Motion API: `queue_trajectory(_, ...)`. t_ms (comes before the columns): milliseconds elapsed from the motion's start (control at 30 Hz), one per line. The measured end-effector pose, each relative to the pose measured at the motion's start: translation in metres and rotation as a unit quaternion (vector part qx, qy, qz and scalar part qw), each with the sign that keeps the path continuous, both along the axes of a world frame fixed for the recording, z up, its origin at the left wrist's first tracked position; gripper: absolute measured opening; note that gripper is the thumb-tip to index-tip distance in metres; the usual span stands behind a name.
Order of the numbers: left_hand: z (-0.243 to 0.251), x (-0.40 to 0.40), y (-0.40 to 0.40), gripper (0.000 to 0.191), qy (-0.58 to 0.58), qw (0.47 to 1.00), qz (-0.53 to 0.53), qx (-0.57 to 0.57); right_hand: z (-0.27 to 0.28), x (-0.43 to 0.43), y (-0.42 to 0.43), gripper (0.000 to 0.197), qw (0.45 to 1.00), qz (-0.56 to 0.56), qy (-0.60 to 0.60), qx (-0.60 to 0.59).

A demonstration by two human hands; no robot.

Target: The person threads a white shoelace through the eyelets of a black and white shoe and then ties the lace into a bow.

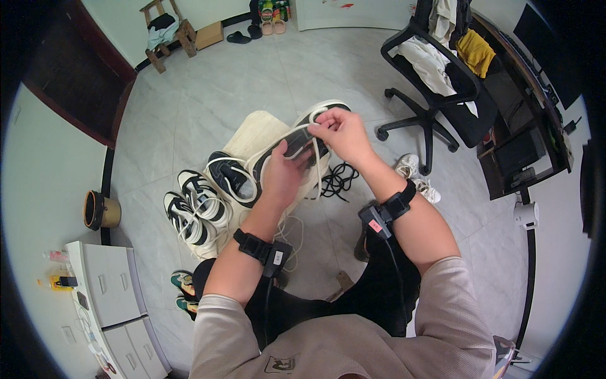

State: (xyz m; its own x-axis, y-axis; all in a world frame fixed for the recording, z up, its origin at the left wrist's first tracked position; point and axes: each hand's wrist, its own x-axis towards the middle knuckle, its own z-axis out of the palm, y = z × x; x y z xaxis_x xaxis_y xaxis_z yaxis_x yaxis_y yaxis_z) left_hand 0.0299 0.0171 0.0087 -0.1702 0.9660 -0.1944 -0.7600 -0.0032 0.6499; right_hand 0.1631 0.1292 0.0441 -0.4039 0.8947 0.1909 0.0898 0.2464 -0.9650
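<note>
A black sneaker with a white sole (326, 105) lies on a cream board (258, 130), its toe pointing away from me. My right hand (344, 136) pinches a white shoelace (316, 156) above the front of this shoe. Beside the shoe's heel end, my left hand (283, 176) is motion-blurred, thumb apart from the fingers; whether it touches the shoe is unclear. Another black shoe (229, 177) with loose white lace sits to the left. Further left stands a pair of black-and-white sneakers (201, 196) with long white laces.
Black laces (338, 181) lie heaped on the floor right of the board. White shoes (408, 166) rest near a swivel chair (426, 104) draped with clothes. At left are a white cabinet (113, 284) and a bin (110, 213). Green shoes (183, 284) stand by my left leg.
</note>
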Motion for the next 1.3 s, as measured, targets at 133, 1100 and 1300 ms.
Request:
queue_trajectory(133, -0.004, 0.0, 0.0, 0.044, 0.026, 0.999, 0.016, -0.011, -0.003, -0.005, -0.008, 0.021, 0.998, 0.027, -0.049, 0.034)
queue_trajectory(1100, 0.006, -0.01, -0.005, 0.048, -0.025, 0.999, -0.002, -0.035, -0.01, -0.016, -0.019, 0.015, 0.997, -0.01, -0.031, 0.073)
queue_trajectory(1300, 0.01, -0.004, -0.004, 0.042, 0.02, 0.997, 0.01, -0.068, -0.013, -0.015, -0.018, 0.016, 0.996, -0.005, -0.077, 0.051)
